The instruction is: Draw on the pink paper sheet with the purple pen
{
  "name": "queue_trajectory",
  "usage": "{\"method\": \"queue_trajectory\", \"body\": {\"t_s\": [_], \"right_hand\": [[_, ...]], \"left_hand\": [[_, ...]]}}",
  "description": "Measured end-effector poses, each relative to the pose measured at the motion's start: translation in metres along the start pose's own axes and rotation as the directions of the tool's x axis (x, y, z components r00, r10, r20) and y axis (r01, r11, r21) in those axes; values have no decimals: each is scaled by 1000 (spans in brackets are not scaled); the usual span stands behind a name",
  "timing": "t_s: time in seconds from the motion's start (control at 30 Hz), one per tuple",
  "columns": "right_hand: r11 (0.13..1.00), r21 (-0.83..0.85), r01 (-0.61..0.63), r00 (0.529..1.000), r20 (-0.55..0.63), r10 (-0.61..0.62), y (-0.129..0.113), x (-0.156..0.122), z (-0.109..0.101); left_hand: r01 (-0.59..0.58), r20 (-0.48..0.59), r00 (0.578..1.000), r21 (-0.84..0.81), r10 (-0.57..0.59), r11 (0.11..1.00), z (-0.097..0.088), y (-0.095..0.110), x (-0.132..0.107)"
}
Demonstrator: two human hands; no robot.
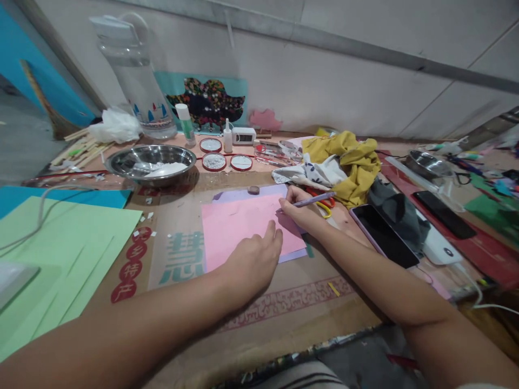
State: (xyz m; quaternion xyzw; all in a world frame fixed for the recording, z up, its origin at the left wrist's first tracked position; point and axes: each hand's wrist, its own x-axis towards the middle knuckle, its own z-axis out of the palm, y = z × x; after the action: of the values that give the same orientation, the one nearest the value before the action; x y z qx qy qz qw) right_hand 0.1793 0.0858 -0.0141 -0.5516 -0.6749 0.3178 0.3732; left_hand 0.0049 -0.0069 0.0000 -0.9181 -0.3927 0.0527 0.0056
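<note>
A sheet of pink paper (227,227) lies on top of a purple sheet (231,194) in front of me. My right hand (298,209) grips a slim purple pencil (314,199), its lower end at the paper's right part. Faint marks show on the pink sheet. My left hand (257,256) rests on the same sheet with its fingers stretched out, holding nothing. A small dark eraser-like block (253,190) sits at the purple sheet's far edge.
Green paper sheets (73,243) lie at left, below a metal bowl (152,162). Behind stand a water bottle (138,81), a glue stick (185,124) and small round red-rimmed dishes (214,161). Yellow cloth (344,162), scissors (324,209) and a phone (385,235) are at right.
</note>
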Motion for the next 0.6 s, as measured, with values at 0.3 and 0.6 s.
{"method": "queue_trajectory", "body": {"t_s": [0.3, 0.6], "right_hand": [[999, 54, -5, 998, 62, 1, -1, -4, 4], [993, -115, 25, 1000, 20, -23, -2, -3, 4]], "left_hand": [[0, 23, 1000, -4, 1, 1000, 1, 0, -1], [-12, -18, 1000, -14, 12, 1000, 11, 1, -3]]}}
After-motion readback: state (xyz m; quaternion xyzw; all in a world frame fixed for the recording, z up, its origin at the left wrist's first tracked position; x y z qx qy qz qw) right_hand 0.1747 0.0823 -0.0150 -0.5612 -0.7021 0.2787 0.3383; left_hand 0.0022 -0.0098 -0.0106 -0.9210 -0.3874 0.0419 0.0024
